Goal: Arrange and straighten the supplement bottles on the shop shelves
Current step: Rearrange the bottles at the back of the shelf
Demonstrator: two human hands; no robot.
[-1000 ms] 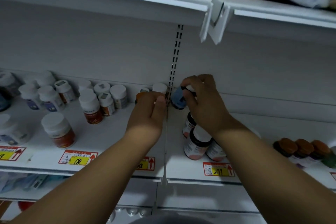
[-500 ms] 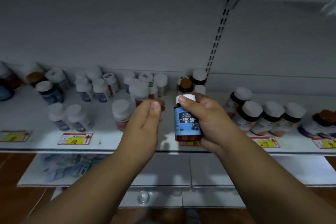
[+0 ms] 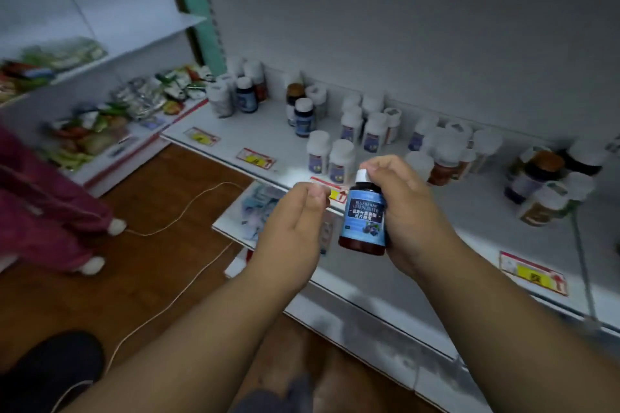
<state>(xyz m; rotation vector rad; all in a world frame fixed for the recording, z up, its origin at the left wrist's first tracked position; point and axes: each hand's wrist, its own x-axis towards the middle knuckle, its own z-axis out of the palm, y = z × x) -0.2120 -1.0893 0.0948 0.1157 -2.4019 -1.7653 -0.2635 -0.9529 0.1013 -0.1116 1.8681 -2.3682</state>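
Far left: dark-red cloth on the wood floor, thin white cable trailing across it, and a side rack w/ blurred colourful packets. Next, the white metal shop shelf w/ red-and-yellow price tags along its lip and scattered white-capped supplement bottles, some clustered, none in neat rows.

Left hand is in front of the shelf, fingers straight-ish & relaxed, holding nothing, tips just beside the carried bottle's shoulder.

Right hand grips the dark bottle w/ blue blueberry label and white cap: thumb & fingers wrapped round its side & cap. Bottle is off the shelf, upright, long axis vertical, label facing the camera.

Key relation, as I judge it: similar blue-label bottles stand up-left & farther back; right hand already has the bottle, so it's the nearer one to place.
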